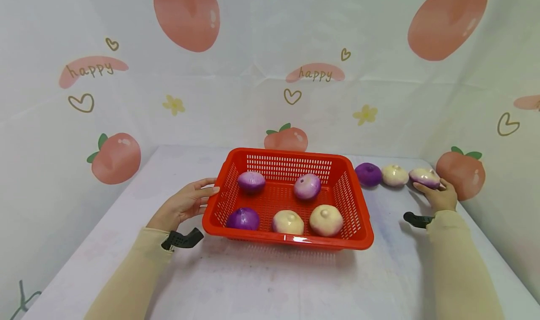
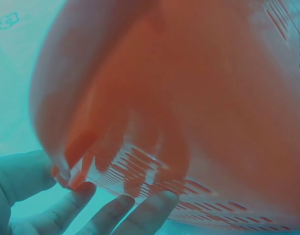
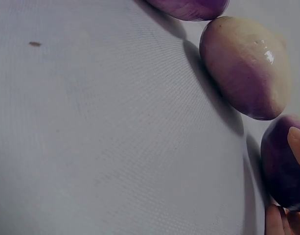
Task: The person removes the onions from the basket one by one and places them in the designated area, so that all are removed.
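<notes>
A red plastic basket (image 1: 291, 238) with slotted walls holds several purple and cream onions, among them a dark purple onion (image 1: 243, 219) and a cream onion (image 1: 326, 220). My left hand (image 1: 183, 205) grips the basket's left rim; in the left wrist view its fingertips touch the outer wall. To the right of the basket, three onions stand in a row. My right hand (image 1: 440, 197) holds the outermost, a cream-and-purple onion (image 1: 424, 177), which appears to rest on the table. Only the fingertips of that hand show in the right wrist view.
Between the basket and the held onion sit a dark purple onion (image 1: 368, 174) and a cream onion (image 1: 394, 175), close together. A pale cloth covers the table (image 1: 253, 282). A printed cloth backdrop (image 1: 253, 109) rises behind and along both sides.
</notes>
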{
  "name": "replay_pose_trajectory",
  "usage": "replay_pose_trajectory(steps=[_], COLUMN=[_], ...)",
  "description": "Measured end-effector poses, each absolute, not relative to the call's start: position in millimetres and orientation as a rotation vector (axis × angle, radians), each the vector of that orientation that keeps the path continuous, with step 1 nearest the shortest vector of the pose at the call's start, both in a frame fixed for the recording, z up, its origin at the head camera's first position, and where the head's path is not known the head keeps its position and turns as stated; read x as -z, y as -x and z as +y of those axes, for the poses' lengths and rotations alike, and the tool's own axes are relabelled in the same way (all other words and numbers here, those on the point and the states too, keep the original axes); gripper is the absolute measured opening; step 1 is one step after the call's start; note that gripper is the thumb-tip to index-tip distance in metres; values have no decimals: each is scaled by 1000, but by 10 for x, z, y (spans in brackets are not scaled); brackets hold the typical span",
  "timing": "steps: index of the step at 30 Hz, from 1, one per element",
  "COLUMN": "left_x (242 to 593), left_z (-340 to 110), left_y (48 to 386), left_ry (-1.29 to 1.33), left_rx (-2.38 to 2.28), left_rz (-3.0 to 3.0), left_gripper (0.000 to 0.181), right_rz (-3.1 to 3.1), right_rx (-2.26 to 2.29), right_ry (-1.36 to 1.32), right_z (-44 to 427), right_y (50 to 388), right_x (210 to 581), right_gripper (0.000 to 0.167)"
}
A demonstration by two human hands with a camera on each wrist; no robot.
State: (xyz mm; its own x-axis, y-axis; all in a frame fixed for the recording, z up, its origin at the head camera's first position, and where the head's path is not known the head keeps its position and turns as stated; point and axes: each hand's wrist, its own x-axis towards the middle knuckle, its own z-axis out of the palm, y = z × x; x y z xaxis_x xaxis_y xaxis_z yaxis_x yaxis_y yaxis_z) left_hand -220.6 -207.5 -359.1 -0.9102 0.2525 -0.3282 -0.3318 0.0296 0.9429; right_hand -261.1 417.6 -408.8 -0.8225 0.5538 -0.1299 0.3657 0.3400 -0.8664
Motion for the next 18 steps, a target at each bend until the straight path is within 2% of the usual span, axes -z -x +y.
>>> replay_pose_trajectory(steps=[13, 18], left_x=[3594, 3581], left_z=[-2070, -2069], left_y=[2203, 2201], left_ry=[82, 80], left_rx=[-1931, -1931], left_rz=[1915, 1910], left_gripper=[65, 65], right_rz=[-2468, -2278], right_rx=[-1490, -1824], right_ry=[830, 895], right_z=[4264, 4289], right_y=[2549, 2546], right_x=[4088, 4023], right_gripper=[100, 115])
